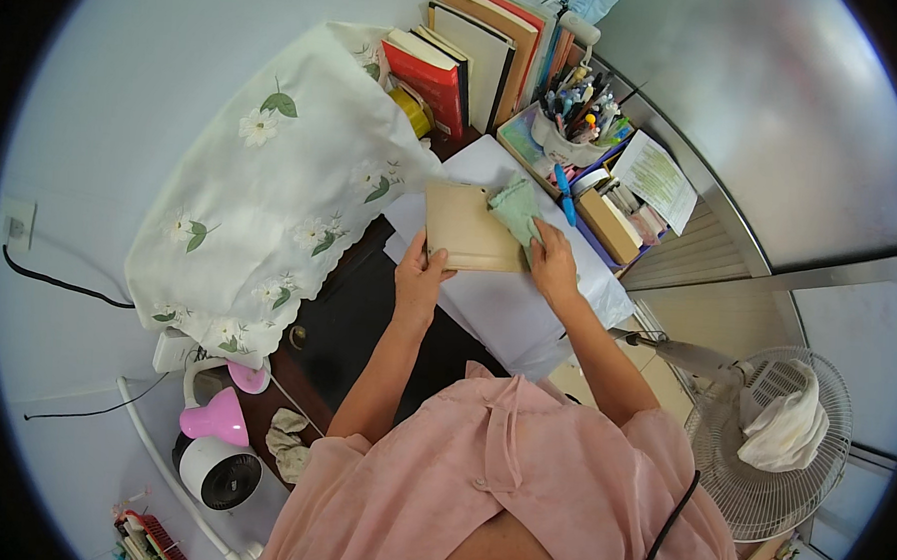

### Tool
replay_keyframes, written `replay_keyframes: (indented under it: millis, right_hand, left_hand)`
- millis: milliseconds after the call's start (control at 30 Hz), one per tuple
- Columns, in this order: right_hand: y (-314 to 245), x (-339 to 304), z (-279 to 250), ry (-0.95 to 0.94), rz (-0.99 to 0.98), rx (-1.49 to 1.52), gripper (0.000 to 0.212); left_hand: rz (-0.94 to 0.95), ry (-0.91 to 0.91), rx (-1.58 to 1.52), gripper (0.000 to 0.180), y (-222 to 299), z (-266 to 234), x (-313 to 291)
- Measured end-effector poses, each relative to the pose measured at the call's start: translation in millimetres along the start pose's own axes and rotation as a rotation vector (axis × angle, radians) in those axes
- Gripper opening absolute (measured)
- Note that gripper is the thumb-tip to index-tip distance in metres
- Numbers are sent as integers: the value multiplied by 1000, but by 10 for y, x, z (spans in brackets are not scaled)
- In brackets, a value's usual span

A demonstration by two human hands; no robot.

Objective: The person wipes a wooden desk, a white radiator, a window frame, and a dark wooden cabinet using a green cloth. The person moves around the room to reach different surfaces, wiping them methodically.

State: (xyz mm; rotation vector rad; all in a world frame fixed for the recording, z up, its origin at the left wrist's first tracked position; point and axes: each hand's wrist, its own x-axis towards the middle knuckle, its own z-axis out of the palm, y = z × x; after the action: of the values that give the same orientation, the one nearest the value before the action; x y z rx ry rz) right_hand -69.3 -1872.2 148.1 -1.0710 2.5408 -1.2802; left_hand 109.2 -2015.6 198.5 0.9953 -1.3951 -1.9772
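A tan hard-covered book [471, 224] is held level in front of me, above the papers on the desk. My left hand [419, 277] grips its near left corner, thumb on top of the cover. My right hand [552, 260] pinches a pale green cloth [516, 209], which lies bunched over the book's right side. Some of the right fingers are hidden behind the cloth. White paper sheets [459, 316] spread beneath the book and to its right.
A flowered white cover [262, 187] drapes a large shape at left. Upright books [478, 51] stand at the back, near a pen holder [575, 135] and a purple tray [592, 238]. A pink lamp [217, 417] sits lower left; a standing fan [760, 484] is at right.
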Motion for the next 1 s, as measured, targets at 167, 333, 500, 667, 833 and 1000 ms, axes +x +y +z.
replay_keyframes:
  millis: [167,333,500,667,833,1000]
  right_hand:
    - [60,-163,-12,21,237,340,39]
    - [-126,-58,-173,12,587,830,42]
    - [-44,-94,-301,-5,743,1061,43]
    - [33,-158,-355,26,424,514,39]
    - [54,-292,-348,-11,185,293,35]
    - [-47,-285,-402,21,91,199,37]
  left_hand:
    - [499,-75,720,50,606,177,-101]
    - [1019,-254,1193,52,705,181,-227]
    - [1167,-403,1314,52,547,-22,-306]
    - [1249,-511,1361,45,179,-226,-461]
    - [1195,-499,1367,37,-284,-409,-478]
    - [1060,-677,1390,38,-474,-410,-412]
